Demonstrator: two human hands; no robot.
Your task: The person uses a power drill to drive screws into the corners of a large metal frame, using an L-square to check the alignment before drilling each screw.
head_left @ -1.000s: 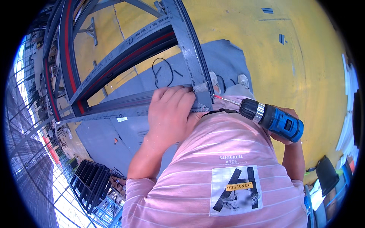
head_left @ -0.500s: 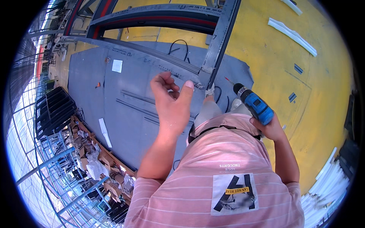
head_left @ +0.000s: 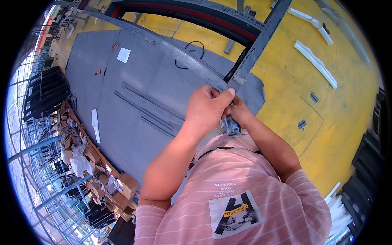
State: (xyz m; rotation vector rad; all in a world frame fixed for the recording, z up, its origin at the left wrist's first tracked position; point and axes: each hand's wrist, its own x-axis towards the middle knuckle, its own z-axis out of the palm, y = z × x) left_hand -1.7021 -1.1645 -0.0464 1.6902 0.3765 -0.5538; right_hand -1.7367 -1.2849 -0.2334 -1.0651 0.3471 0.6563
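My left hand (head_left: 208, 107) is closed, thumb against curled fingers, at the near corner of a grey metal frame (head_left: 255, 47). Whatever it pinches is hidden behind the fingers. Close against it on the right, my right hand (head_left: 241, 112) grips a blue and black cordless drill (head_left: 232, 126). Only the drill's lower end shows, just in front of my shirt. Its chuck and bit are covered by my hands, so I cannot tell whether the bit touches the frame.
Grey sheeting (head_left: 134, 102) covers part of the yellow floor (head_left: 281, 110), with thin dark strips (head_left: 143, 108) lying on it. White wrapped lengths (head_left: 315, 64) lie to the right. Cardboard boxes (head_left: 127, 185) and scraps are piled at lower left. A black cable loop (head_left: 196, 42) lies beyond the frame.
My right hand has brought the drill in from the right to the frame's corner. My left hand has moved right and lower, its fingers closing beside the right hand. The view has shifted.
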